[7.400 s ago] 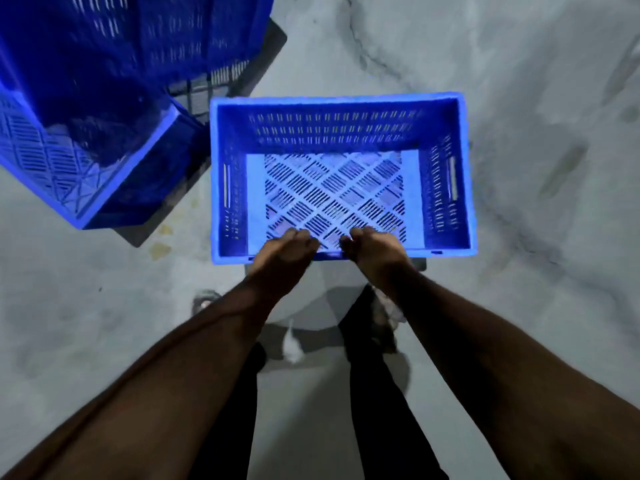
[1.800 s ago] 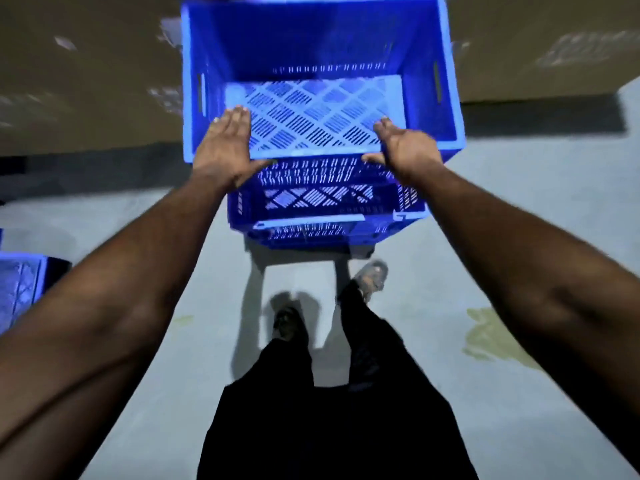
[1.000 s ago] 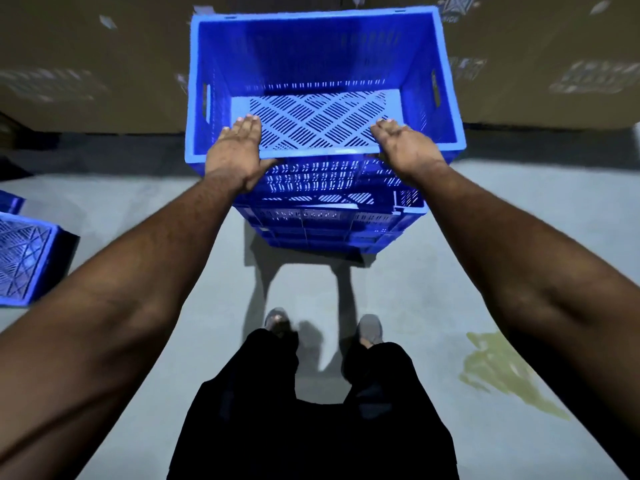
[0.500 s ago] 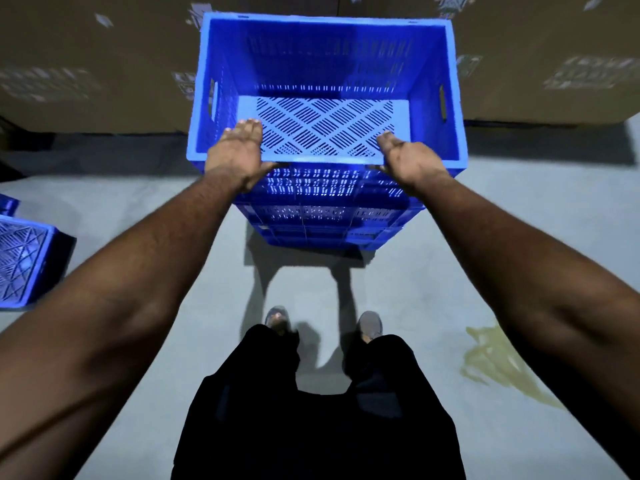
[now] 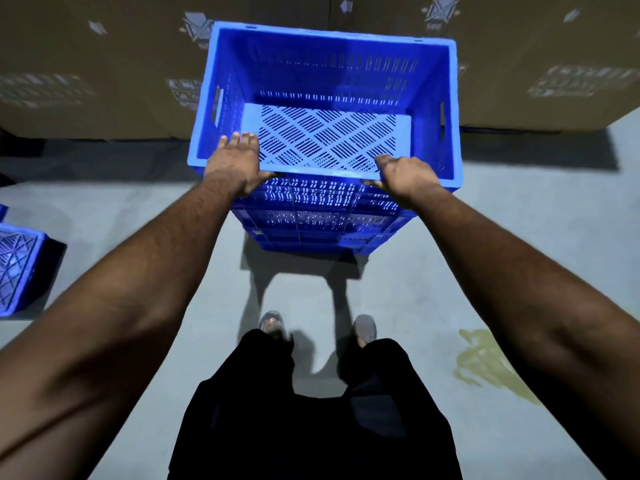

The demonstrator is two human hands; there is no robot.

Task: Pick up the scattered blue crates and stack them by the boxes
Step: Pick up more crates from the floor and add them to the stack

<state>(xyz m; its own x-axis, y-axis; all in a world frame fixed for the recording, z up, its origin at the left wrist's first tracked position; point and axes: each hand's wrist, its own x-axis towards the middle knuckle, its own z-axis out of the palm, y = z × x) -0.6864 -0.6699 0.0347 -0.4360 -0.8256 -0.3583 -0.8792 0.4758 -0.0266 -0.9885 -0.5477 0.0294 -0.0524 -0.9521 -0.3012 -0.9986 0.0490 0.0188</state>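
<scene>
- The top crate (image 5: 325, 98) sits on a stack of blue crates (image 5: 322, 223) at 12 o'clock, right in front of the cardboard boxes (image 5: 104, 64).
- The left hand (image 5: 235, 164) lies over the crate's near rim toward its left corner, fingers laid flat inside and thumb under the edge, so it grips the rim.
- The right hand (image 5: 408, 176) holds the same rim toward the right corner; its fingertips are hidden behind the edge.
- How many crates are in the stack below is hard to count: only slotted side walls show, partly covered by both hands.
- Another blue crate (image 5: 17, 268) lies on the floor (image 5: 519, 237) at 9 o'clock, cut off by the frame edge.
- The printing on the boxes is too blurred to read.
- Dark trousers (image 5: 311, 410) hide most of the shoes (image 5: 365, 329) at 6 o'clock; only the toes show.
- A yellowish stain (image 5: 491, 365) marks the floor at 4 o'clock.
</scene>
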